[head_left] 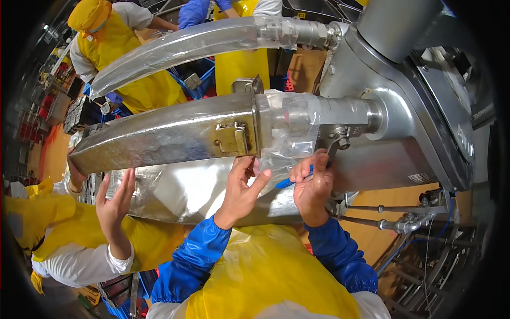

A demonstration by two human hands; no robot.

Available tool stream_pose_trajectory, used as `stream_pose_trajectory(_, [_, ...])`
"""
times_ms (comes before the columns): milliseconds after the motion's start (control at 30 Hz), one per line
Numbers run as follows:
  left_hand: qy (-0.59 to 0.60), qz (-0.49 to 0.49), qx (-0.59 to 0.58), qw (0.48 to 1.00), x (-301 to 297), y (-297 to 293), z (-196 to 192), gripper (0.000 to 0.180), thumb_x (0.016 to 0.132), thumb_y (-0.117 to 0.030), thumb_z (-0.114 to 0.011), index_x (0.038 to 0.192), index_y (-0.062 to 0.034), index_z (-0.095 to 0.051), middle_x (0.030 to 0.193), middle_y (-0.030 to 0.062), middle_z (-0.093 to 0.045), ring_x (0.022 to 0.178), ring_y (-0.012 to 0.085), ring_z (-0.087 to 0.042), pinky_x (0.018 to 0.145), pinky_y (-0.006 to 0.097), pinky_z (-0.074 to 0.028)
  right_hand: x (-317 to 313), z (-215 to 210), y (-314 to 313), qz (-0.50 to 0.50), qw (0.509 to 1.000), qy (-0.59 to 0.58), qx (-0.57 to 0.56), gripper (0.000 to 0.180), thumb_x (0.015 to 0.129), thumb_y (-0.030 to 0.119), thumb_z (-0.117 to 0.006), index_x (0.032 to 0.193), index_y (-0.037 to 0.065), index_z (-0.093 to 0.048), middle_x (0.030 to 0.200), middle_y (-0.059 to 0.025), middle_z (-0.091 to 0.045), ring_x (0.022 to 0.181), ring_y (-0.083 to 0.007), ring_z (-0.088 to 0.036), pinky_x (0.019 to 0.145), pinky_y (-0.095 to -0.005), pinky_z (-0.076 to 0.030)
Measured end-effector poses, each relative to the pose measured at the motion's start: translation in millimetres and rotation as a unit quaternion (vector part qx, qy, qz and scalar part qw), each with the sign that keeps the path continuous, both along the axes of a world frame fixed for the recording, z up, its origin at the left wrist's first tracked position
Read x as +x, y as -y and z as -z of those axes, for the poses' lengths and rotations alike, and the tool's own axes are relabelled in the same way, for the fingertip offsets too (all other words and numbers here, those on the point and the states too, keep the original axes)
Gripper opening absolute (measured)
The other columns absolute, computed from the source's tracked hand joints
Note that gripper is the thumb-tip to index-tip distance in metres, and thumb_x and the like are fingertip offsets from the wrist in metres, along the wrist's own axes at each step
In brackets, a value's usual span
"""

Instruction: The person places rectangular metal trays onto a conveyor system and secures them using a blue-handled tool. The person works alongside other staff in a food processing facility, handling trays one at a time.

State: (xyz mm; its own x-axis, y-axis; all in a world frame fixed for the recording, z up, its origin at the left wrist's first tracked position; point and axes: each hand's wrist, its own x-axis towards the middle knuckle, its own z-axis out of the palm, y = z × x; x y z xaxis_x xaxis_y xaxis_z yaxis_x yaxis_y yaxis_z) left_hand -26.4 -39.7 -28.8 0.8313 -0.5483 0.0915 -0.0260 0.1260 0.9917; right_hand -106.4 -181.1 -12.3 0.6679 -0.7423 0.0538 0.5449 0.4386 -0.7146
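Valve [345, 114] between container [170, 133] and machine [393, 157]

factory workspace | large steel machine [372, 66] | several yellow aprons [123, 64]

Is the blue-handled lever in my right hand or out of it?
In: your right hand curls around the blue-handled lever, which shows on both sides.

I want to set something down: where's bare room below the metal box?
The shiny metal surface looks bare between the co-worker's raised hand and your left hand. Crowded: the valve, where your right hand grips the blue-handled lever.
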Motion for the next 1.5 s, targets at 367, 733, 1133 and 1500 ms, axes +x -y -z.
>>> stream_pose_trajectory(367, [-0.004,-0.108,-0.013,0.994,19.8,-50.0,9.8,0.025,0.094,-0.014,-0.074,0.104,-0.0031,-0.053,0.093,0.0004,-0.048,0.077,0.0083,-0.045,0.068,0.026,-0.041,15.8,-19.9,-17.5,-0.029,0.993,0.087,0.077,0.037,0.103,0.05,-0.055,0.105,0.014,-0.053,0.07,-0.0006,-0.045,0.063,-0.0161,-0.047,0.065,-0.0368,-0.043])
stream_pose_trajectory(733, [-0.064,-0.246,-0.1,0.962,40.3,-113.3,27.5,0.064,0.095,-0.013,-0.074,0.148,-0.0049,-0.039,0.093,-0.0036,-0.044,0.081,0.005,-0.043,0.07,0.02,-0.041,22.3,-39.1,-28.7,-0.002,0.995,0.094,0.038,0.036,0.11,0.045,-0.045,0.114,0.01,-0.051,0.086,-0.0017,-0.047,0.081,-0.0172,-0.05,0.086,-0.0391,-0.047])
stream_pose_trajectory(1133, [-0.08,-0.144,-0.004,0.986,-4.8,-124.1,40.6,0.056,0.096,-0.016,-0.074,0.146,-0.0075,-0.049,0.093,-0.0066,-0.04,0.081,0.0039,-0.039,0.075,0.019,-0.038,29.4,-44.3,-35.3,0.014,0.995,0.096,0.037,0.034,0.108,0.044,-0.05,0.112,0.01,-0.053,0.082,-0.0013,-0.042,0.081,-0.0172,-0.045,0.079,-0.0335,-0.044])
stream_pose_trajectory(1500, [-0.057,-0.115,0.005,0.992,-6.8,-128.1,37.9,0.056,0.096,-0.018,-0.074,0.145,-0.0082,-0.049,0.092,-0.0058,-0.039,0.08,0.0047,-0.037,0.074,0.02,-0.037,-69.7,16.6,134.4,0.02,0.797,-0.332,-0.504,0.025,0.106,0.014,-0.053,0.129,0.007,-0.048,0.061,0.0047,-0.034,0.046,-0.0055,-0.032,0.042,-0.0248,-0.029])
